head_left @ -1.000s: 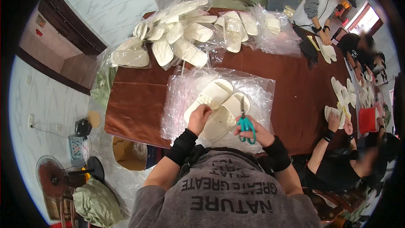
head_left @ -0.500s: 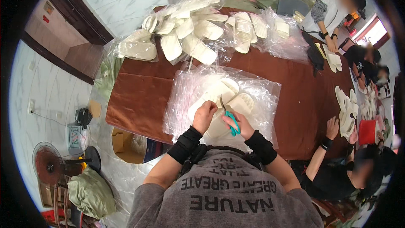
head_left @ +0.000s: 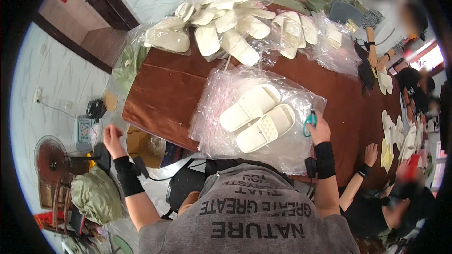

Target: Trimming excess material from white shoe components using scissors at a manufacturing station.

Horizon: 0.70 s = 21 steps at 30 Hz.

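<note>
A pair of cream slippers, one slipper beside the other slipper, lies on a stack of clear plastic bags in front of me. My right hand is at the right edge of the bags, closed around the teal-handled scissors; the blades are hard to make out. Off the table's left side is my left hand, near an open cardboard box. Its fingers are curled together, and whatever may be between them is too small to tell.
Bagged slippers are heaped along the far edge of the brown-covered table. Co-workers handle slippers at the right, one with a hand on the table. A fan and a green sack stand at the left.
My hands have parted from over the slippers. The left went out past the table's left edge; the right moved right with the scissors. The slippers are now uncovered.
</note>
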### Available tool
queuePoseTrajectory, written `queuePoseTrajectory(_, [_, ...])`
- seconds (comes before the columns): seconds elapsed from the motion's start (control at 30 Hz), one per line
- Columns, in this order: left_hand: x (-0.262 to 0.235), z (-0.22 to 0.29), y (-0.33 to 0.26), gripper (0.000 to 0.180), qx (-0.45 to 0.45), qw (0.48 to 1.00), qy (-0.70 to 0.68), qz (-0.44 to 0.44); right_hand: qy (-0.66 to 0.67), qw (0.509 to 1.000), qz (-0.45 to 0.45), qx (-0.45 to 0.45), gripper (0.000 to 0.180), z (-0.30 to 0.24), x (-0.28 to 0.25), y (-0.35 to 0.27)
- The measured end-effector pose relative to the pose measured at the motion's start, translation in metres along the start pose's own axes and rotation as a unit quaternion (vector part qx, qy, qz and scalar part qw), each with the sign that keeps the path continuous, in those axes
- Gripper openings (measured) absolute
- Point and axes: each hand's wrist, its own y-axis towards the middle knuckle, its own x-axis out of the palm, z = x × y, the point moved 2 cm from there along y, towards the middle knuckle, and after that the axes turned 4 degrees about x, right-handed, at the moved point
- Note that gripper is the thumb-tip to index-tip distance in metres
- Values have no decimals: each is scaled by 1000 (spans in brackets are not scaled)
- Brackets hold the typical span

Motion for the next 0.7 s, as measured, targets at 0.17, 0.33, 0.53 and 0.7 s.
queuePoseTrajectory(0.17, [-74,-55,20,13,15,981,164,101,-117,983,-39,138,59,55,7,2])
queuePoseTrajectory(0.33, [27,-37,-23,29,221,841,471,149,-96,990,12,-104,35,-18,-10,-7])
queuePoseTrajectory(0.53, [216,-12,-164,47,111,917,117,-364,-112,924,-117,-345,25,-118,4,-17])
queuePoseTrajectory(0.7, [242,-28,-217,59,276,740,341,-510,-149,900,-145,-382,9,-118,11,-3])
